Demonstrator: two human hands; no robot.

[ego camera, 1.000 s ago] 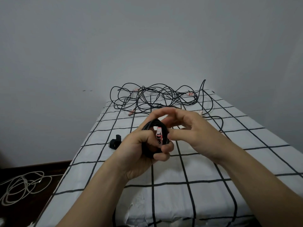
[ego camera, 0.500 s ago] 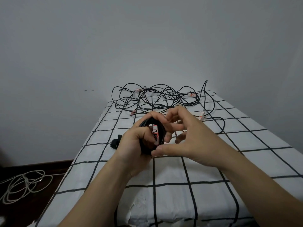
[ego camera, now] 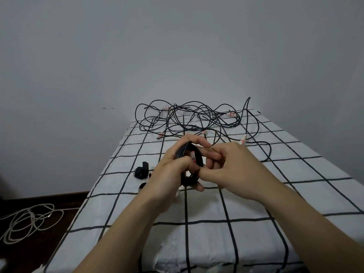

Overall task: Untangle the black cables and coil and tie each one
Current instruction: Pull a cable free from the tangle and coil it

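My left hand [ego camera: 169,170] grips a small coil of black cable [ego camera: 189,154] above the middle of the bed, its white and red plug end showing between the fingers. A black tie strap [ego camera: 188,180] wraps the coil's lower part. My right hand [ego camera: 236,170] is against the coil from the right, thumb and curled fingers pinching at the strap. Farther back lies a tangle of black cables [ego camera: 197,119] with white and red plug ends, spread across the far end of the bed.
The bed has a white sheet with a black grid [ego camera: 216,243]. Loose black tie straps [ego camera: 140,171] lie left of my hands. A white cable [ego camera: 27,219] is heaped on the dark floor at the left. A grey wall stands behind.
My right hand has closed in on the coil, its fingers curling tighter and its thumb now at the strap. The left hand keeps its grip on the coil.
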